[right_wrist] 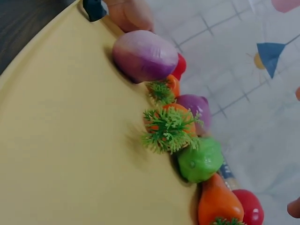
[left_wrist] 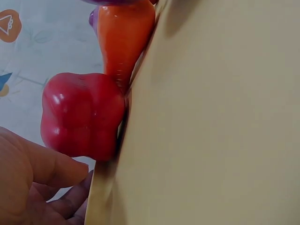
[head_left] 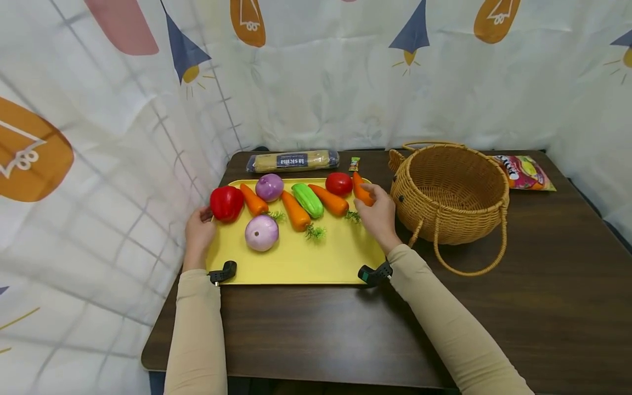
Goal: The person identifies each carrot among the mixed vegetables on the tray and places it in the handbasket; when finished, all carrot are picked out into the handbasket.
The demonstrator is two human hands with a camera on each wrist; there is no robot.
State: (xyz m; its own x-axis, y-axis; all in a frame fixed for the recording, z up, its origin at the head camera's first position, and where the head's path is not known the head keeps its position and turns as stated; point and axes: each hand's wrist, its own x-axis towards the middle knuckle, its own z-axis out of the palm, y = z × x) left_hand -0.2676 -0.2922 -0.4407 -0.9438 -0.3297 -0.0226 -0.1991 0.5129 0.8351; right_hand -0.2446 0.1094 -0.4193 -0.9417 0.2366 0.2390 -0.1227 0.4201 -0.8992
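Observation:
At the left end of the yellow tray [head_left: 316, 266], my left hand [head_left: 199, 233] grips the rim; its thumb [left_wrist: 68, 171] lies over the edge, right beside a red bell pepper [head_left: 227, 204]. At the far right corner, my right hand [head_left: 379, 216] pinches an orange carrot [head_left: 362, 190] between thumb and forefinger. Only fingertips [right_wrist: 295, 208] of it show in the right wrist view. Several other carrots [head_left: 295, 211], two purple onions [head_left: 261, 233], a green cucumber [head_left: 308, 199] and a red tomato [head_left: 338, 184] lie on the tray.
A wicker basket [head_left: 449, 225] with its handle loop hanging down stands right of the tray. Behind it lies a pink snack bag [head_left: 525, 173]. A pasta packet [head_left: 293, 161] and a small candy packet [head_left: 354, 164] lie behind the tray on the dark table [head_left: 321, 334].

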